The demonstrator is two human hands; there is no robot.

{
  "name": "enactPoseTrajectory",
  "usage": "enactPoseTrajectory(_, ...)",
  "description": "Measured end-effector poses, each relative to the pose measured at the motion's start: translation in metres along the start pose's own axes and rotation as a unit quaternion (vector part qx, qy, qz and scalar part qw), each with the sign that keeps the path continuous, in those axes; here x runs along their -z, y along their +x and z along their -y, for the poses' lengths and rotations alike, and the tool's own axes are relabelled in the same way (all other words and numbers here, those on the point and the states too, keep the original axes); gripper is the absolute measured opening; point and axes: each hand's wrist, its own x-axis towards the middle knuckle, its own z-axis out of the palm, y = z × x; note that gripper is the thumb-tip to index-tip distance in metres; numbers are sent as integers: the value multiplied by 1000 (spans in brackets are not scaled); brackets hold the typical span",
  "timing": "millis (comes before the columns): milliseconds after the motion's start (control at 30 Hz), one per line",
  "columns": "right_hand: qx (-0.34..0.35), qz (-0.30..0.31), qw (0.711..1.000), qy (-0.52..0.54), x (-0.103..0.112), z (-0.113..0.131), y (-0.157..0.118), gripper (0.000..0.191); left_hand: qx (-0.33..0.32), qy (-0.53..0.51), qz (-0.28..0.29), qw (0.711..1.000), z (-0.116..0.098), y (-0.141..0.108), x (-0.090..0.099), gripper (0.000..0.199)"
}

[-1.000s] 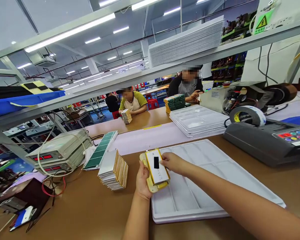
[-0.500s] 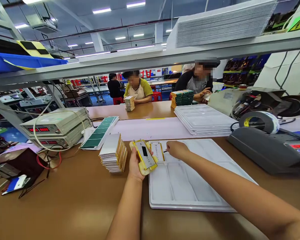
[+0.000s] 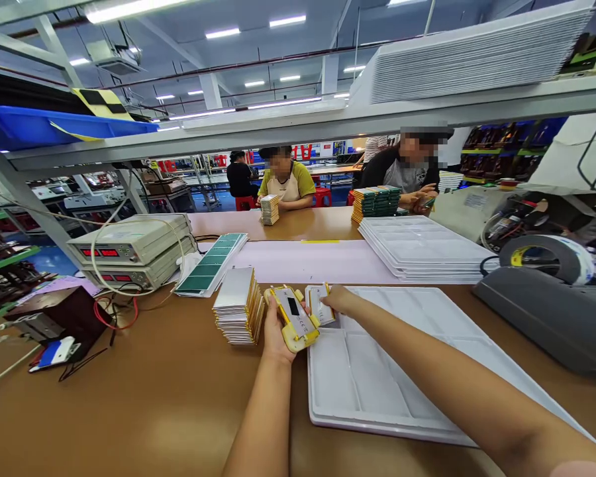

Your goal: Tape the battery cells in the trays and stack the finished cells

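My left hand [image 3: 277,331] is wrapped round a yellow holder [image 3: 293,339] with a flat silver pouch battery [image 3: 298,317] in it. The battery has a black patch and printed marks. Just right of it, at the white tray's far left corner, a second pouch battery [image 3: 318,306] with yellow edges lies slightly skewed. My right hand [image 3: 342,300] reaches across the tray [image 3: 328,411], its fingers closed on this battery's right edge. The fingertips are partly hidden. Left of my left hand stands a stack of silver pouch batteries [image 3: 236,305] with yellow edges.
Two power supplies [image 3: 129,248] with red displays and loose cables stand left. A green-panelled sheet [image 3: 213,260] lies beyond the battery stack. Stacked white trays [image 3: 422,245] and a grey tape dispenser [image 3: 541,318] are right. A shelf beam [image 3: 278,132] crosses above; co-workers sit opposite.
The view has shifted, moving the scene rightward. My right hand has come onto the second battery's edge, and that battery is now skewed. The dark tip at my right fingers no longer shows.
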Motion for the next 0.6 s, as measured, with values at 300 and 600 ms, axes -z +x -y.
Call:
enactPoseTrajectory(300, 87, 72, 992, 61, 38, 48, -29, 19, -30, -68, 73, 995, 9, -7, -11, 49)
enactPoseTrajectory(600, 137, -57, 970, -192, 41, 58, -101, 31, 19, -71, 149, 986, 6, -17, -7, 63)
